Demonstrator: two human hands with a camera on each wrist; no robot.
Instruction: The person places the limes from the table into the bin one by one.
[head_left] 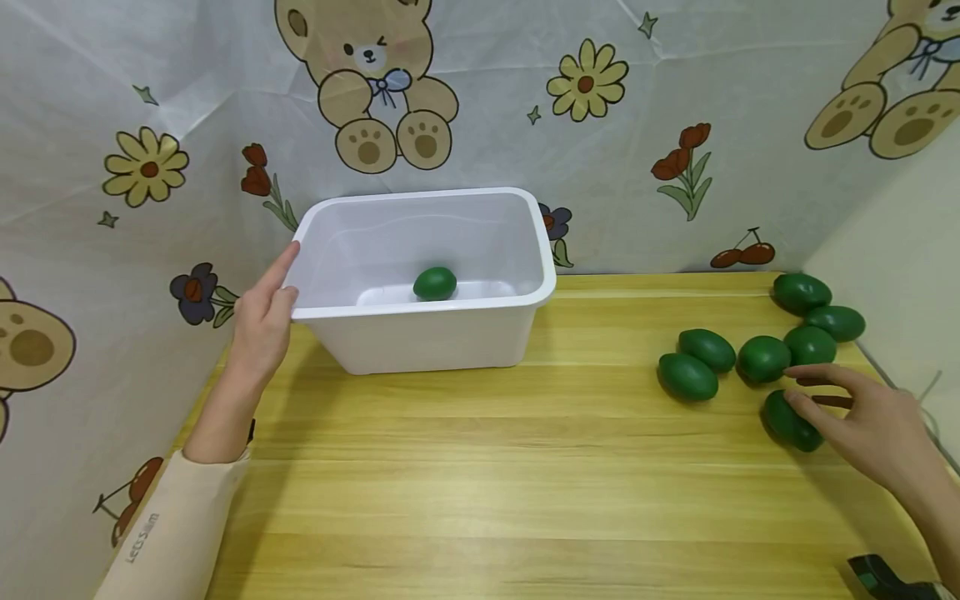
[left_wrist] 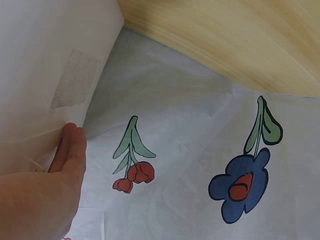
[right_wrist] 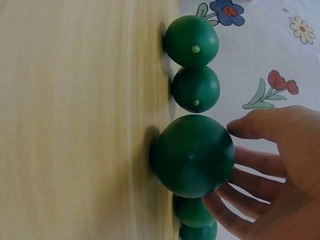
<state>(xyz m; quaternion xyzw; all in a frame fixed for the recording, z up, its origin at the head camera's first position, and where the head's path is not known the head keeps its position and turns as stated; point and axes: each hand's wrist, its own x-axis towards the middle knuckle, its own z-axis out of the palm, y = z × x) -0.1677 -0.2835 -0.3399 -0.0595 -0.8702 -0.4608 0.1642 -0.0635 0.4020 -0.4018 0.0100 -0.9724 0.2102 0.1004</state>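
A white plastic bin (head_left: 431, 337) stands at the back of the table, with one green lime (head_left: 435, 284) lying inside. My left hand (head_left: 264, 321) holds the bin's left rim. In the left wrist view its fingers lie against the bin's outer wall (left_wrist: 35, 90). At the right, my right hand (head_left: 873, 417) reaches over the nearest lime (head_left: 791, 421), its fingers spread and loosely bent around it. The right wrist view shows this lime (right_wrist: 192, 156) resting on the table, with thumb and fingers close about it; whether the fingertips touch it I cannot tell.
Several more limes (head_left: 763, 359) lie grouped at the table's right, some touching each other. A patterned cloth (head_left: 487, 100) hangs behind the wooden table (head_left: 465, 475) and at its left. A pale wall (head_left: 900, 250) bounds the right side.
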